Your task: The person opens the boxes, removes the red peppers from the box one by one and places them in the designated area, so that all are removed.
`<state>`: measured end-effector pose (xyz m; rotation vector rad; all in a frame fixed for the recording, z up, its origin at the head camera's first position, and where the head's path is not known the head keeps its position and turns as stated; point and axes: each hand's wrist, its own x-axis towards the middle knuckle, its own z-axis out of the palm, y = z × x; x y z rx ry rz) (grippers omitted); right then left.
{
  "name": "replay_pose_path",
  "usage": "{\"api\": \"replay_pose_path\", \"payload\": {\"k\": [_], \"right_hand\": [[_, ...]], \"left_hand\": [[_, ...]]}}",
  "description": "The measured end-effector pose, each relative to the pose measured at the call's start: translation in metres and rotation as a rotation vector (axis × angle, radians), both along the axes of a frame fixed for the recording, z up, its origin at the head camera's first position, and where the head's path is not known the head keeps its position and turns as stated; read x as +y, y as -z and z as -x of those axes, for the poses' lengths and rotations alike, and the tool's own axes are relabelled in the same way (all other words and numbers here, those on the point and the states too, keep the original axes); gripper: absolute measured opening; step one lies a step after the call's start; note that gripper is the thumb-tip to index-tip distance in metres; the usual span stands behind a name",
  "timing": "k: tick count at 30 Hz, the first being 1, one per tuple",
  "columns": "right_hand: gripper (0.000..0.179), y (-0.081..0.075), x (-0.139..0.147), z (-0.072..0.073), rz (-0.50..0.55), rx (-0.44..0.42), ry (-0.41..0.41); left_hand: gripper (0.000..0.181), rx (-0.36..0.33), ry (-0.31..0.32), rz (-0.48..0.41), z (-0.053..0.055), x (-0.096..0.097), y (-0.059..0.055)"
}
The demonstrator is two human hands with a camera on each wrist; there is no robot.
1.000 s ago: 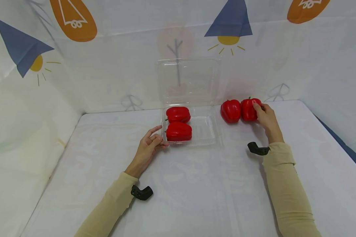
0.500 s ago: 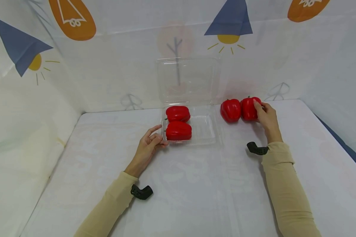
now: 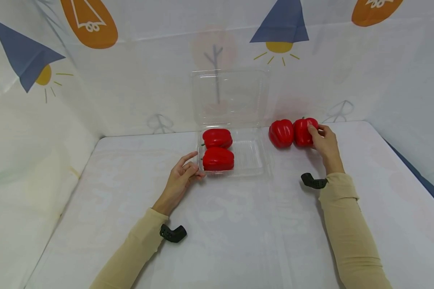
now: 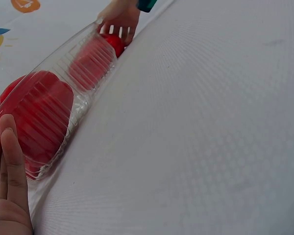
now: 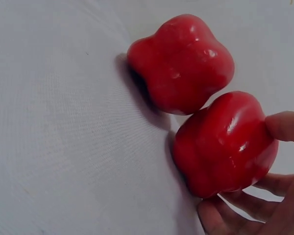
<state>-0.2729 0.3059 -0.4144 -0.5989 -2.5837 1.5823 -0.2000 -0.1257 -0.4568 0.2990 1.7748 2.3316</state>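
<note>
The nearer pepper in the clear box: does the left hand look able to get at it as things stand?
Probably yes: the left hand is at the near left corner of the box, and the open lid stands back, leaving the nearer pepper uncovered from above.

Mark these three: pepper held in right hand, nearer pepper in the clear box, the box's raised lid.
Held pepper (image 5: 226, 147): right wrist view, middle of its glossy side.
Nearer boxed pepper (image 3: 218, 159): head view, middle of its long side.
Raised lid (image 3: 231, 96): head view, middle of its clear panel.
</note>
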Motion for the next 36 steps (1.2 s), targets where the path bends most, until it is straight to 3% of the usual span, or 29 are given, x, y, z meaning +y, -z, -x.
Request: {"api": "replay_pose_path", "payload": {"k": [23,36], "right_hand": [[0.083,0.0027,-0.0003,-0.0015,-0.012,-0.033,-0.067],[0.081,0.0017,-0.001,-0.0028,-0.02,-0.041,-0.079]], "left_hand": [[0.053,-0.044,0.05,-0.068,-0.0033,-0.0016,-0.0044],[0.055,-0.047,0.037,-0.124,-0.0035,-0.0003,-0.0039]]}}
